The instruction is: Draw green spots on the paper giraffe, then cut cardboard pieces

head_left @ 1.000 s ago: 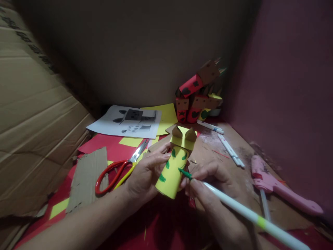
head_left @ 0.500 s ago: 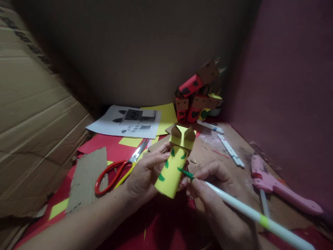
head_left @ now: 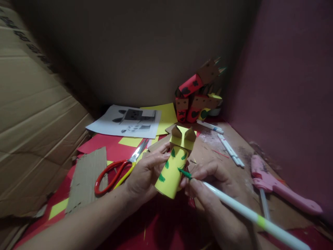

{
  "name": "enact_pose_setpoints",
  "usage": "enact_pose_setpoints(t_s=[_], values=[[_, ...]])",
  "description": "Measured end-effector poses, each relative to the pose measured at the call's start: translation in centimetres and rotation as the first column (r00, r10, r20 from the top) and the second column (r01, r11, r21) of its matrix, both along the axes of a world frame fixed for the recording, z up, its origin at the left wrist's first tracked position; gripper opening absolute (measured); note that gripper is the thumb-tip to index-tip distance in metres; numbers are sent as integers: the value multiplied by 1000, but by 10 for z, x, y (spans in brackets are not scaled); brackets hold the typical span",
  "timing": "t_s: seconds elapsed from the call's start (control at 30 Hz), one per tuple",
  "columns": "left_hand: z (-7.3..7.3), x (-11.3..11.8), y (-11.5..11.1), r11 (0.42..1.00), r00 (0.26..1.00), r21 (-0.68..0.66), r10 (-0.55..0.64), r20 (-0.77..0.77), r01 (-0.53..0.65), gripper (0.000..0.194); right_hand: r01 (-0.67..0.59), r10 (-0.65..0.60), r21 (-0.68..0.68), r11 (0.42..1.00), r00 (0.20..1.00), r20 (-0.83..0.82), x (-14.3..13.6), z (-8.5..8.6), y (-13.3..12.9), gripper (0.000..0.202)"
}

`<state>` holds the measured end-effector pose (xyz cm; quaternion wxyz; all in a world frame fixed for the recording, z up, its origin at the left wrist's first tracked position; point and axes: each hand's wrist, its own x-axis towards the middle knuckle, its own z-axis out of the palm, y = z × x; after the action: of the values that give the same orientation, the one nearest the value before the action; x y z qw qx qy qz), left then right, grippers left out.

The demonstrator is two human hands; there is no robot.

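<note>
A yellow paper tube figure (head_left: 170,173) with two pointed cardboard ears and green leaf-shaped marks is tilted in the middle of the view. My left hand (head_left: 148,170) grips it from the left, thumb near its upper edge. Between the thumb and fingers of my right hand (head_left: 213,191) is a white marker (head_left: 234,205) with a green tip. That tip touches the tube's right side at a green mark. Fingers of my right hand are close to the tube's lower right side, partly hidden.
Red-handled scissors (head_left: 111,177) and a cardboard piece (head_left: 87,178) lie left. Behind are a printed sheet (head_left: 125,121) and red and yellow tube figures (head_left: 191,85). White markers (head_left: 230,150) and a pink glue gun (head_left: 283,194) lie right.
My right hand and the marker have shifted slightly left, with the marker's rear end a little lower. The tube figure and my left hand have hardly moved.
</note>
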<state>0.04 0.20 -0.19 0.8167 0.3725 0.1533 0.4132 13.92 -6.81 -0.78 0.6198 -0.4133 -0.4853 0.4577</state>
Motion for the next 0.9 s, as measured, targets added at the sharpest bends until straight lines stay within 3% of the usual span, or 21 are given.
enact_pose_setpoints(t_s=[0.2, 0.57, 0.9], values=[[0, -1, -1, 1000, 999, -18, 22, -30, -23, 33, -37, 36, 32, 999, 998, 46, 2, 1, 0, 7], [3, -2, -1, 1000, 999, 0, 31, -32, -31, 31, -51, 43, -55, 997, 990, -133, 2, -9, 3, 6], [3, 0, 0, 1000, 1000, -14, 27, -15, -27, 33, -48, 47, -7, 999, 995, -89, 3, -6, 4, 7]])
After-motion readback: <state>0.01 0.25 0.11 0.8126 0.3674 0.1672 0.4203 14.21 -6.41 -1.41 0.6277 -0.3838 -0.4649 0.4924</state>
